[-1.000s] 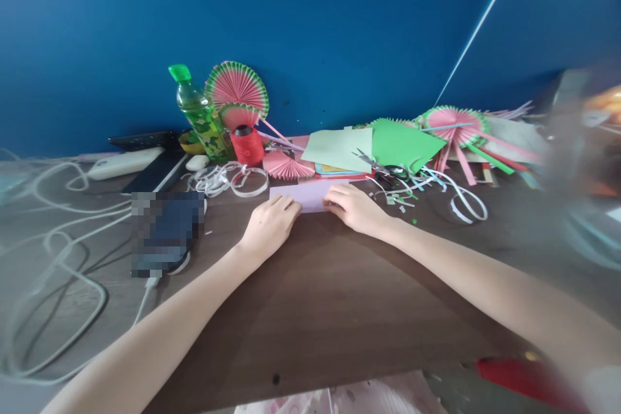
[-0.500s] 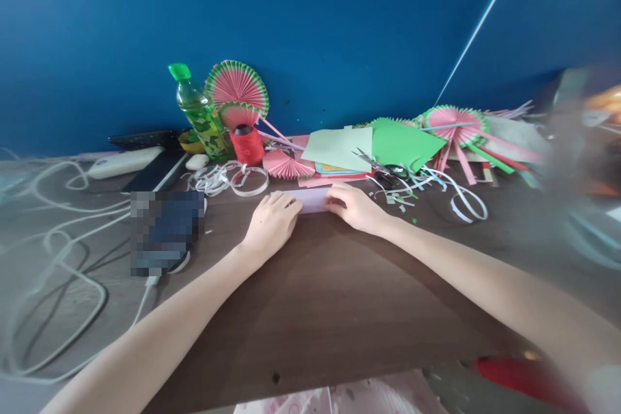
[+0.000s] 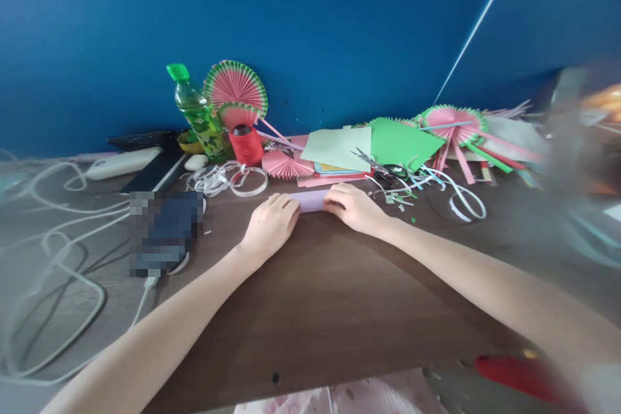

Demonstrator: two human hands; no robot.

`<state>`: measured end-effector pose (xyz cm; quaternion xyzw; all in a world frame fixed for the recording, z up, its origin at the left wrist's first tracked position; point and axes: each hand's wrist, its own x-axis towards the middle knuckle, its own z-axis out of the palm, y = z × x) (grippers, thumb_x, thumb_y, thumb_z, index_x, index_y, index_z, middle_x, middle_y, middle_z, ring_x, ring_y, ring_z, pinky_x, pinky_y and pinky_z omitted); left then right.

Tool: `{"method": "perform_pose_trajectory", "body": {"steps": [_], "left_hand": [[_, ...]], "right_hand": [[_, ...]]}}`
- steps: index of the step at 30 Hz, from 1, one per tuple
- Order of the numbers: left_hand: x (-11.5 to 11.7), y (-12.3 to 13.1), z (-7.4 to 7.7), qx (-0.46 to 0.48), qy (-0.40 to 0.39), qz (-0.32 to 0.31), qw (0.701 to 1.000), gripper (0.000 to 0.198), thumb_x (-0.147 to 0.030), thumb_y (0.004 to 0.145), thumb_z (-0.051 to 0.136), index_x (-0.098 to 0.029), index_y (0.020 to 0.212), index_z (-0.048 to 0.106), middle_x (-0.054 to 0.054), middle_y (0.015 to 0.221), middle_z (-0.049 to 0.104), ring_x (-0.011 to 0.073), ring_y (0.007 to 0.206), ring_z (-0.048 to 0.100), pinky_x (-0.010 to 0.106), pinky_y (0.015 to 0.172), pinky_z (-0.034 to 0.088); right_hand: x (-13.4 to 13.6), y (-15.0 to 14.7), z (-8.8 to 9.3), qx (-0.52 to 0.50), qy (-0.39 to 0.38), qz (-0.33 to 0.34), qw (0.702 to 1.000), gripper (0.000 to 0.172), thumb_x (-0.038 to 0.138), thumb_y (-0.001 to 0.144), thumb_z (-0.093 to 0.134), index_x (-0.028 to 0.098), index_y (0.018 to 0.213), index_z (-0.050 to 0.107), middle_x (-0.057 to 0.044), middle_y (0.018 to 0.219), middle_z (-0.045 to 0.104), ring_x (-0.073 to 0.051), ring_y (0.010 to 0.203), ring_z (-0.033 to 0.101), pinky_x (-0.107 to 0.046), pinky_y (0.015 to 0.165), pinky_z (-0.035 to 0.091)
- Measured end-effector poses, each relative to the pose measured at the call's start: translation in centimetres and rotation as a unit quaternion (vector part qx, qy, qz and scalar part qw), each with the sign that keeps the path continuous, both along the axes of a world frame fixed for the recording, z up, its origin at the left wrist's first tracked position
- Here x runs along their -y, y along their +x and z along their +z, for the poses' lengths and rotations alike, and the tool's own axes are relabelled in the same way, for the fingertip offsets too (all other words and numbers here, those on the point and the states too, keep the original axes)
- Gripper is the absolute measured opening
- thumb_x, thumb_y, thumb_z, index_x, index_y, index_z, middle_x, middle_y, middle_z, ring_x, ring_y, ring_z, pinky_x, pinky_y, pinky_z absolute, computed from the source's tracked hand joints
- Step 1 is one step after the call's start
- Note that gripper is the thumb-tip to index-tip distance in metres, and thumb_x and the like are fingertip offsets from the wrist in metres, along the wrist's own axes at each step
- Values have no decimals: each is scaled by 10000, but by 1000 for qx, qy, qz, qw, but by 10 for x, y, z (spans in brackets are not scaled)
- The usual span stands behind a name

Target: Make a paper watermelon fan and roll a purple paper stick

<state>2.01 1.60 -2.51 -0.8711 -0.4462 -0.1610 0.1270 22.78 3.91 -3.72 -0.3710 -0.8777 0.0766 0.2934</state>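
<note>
A narrow piece of lilac paper [image 3: 312, 201] lies on the dark brown desk [image 3: 334, 297] between my two hands. My left hand [image 3: 275, 221] is closed on its left end, fingers curled at the near edge. At the right end my right hand [image 3: 353, 208] pinches the paper between thumb and fingers. My fingers hide both ends of the paper. Just behind it sit a pale green sheet [image 3: 338, 147], a pink pleated paper fan [image 3: 287, 165] and scissors [image 3: 376, 167].
A green-capped bottle [image 3: 196, 110], a red thread spool [image 3: 246, 145] and coiled white cables [image 3: 220, 179] stand back left. A blurred-out phone [image 3: 167, 233] lies nearer, cable attached. Green paper [image 3: 402, 144], paper scraps and a pink-green fan [image 3: 452, 126] occupy the back right, before a blue wall [image 3: 310, 26].
The near edge of the lilac paper shows slightly less depth than before. Both hands keep their hold, almost unmoved; the whole view has shifted a little.
</note>
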Motion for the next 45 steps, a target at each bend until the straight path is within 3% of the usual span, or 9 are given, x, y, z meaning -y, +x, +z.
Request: {"method": "perform_pose_trajectory", "body": {"steps": [8, 16, 21, 25, 30, 34, 42, 45], "left_hand": [[-2, -2, -3, -15, 18, -4, 1000, 242, -232, 883, 406, -175, 761, 607, 60, 828, 576, 174, 797, 498, 273, 619, 401], [4, 0, 0, -66, 47, -11, 997, 227, -153, 870, 395, -174, 821, 615, 53, 735, 579, 175, 745, 529, 290, 640, 402], [10, 3, 5, -114, 43, -44, 992, 273, -177, 844, 416, -167, 1031, 615, 64, 743, 571, 192, 734, 543, 307, 624, 407], [13, 4, 5, -98, 40, -28, 994, 299, -221, 832, 429, -153, 1047, 625, 71, 787, 586, 201, 794, 556, 312, 657, 426], [17, 1, 3, -81, 43, 11, 996, 325, -260, 883, 362, -169, 1022, 641, 61, 768, 601, 179, 782, 572, 272, 517, 369], [18, 0, 0, -49, 34, 45, 997, 300, -287, 891, 378, -201, 958, 658, 44, 759, 610, 171, 788, 578, 266, 487, 335], [9, -3, 1, -18, -8, 78, 997, 224, -268, 883, 427, -210, 820, 634, 18, 814, 620, 151, 778, 570, 253, 502, 318], [8, -3, 2, -9, -9, 87, 996, 218, -244, 887, 410, -205, 805, 608, 8, 806, 614, 141, 753, 568, 254, 525, 326]], "right_hand": [[1, 0, 1, -37, -54, -18, 998, 60, 172, 815, 559, 172, 756, 546, -33, 776, 561, -162, 756, 500, -281, 699, 388], [3, -1, -1, 36, 46, 0, 998, 170, 167, 877, 440, 168, 843, 606, -60, 816, 566, -185, 793, 471, -311, 730, 367], [6, 0, 1, 124, 114, 64, 984, 265, 115, 855, 426, 186, 980, 648, -70, 893, 599, -191, 804, 449, -315, 708, 334], [11, -2, 3, 156, 142, 34, 977, 249, 95, 799, 464, 167, 903, 679, -60, 771, 582, -180, 746, 438, -311, 658, 296], [17, -4, 3, 158, 156, -30, 975, 247, 123, 807, 449, 142, 704, 674, -44, 636, 537, -150, 645, 410, -290, 600, 289], [20, -2, 2, 148, 177, -57, 971, 212, 117, 768, 476, 148, 698, 673, -44, 628, 543, -156, 652, 433, -288, 566, 288], [11, 7, -2, 59, 73, -23, 995, 152, 233, 845, 515, 156, 819, 643, -53, 765, 573, -175, 770, 509, -277, 676, 399], [6, 7, -4, 27, 39, -20, 999, 132, 201, 853, 508, 158, 800, 621, -51, 762, 563, -174, 774, 515, -280, 681, 403]]}}
